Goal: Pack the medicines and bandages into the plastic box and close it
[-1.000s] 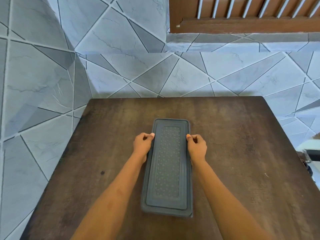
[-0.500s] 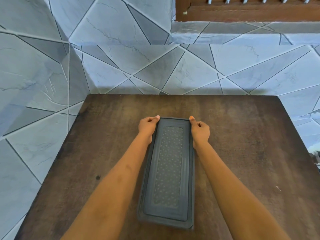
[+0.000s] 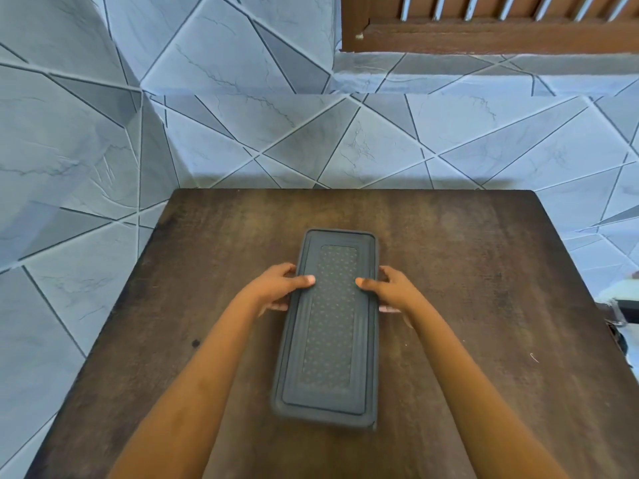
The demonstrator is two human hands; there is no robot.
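Half a second before, both hands had gripped the far corners of the plastic box (image 3: 331, 326) with the thumbs at its top edge; now they had slid back toward the person and sat at about the upper third of its long sides. The left hand (image 3: 276, 288) had its thumb laid flat on the lid, and its fingers (image 3: 276, 307) curled down along the left wall, clamped on the box. The right hand (image 3: 390, 288) mirrored it, thumb on the lid and fingers (image 3: 389, 308) pressed to the right wall. The lid itself was on and sat flush, its dotted centre panel facing up; nothing of what lay inside could be seen. The near end of the box was blurred. The box lay lengthwise in the middle of the dark wooden desk (image 3: 484, 305), well clear of every edge. A small dark spot (image 3: 195, 343) marked the wood to the left. The desk stood in a corner of grey-blue walls (image 3: 242, 133) tiled in slanted shapes, and a brown wooden frame with slats (image 3: 484, 25) ran along the upper right.
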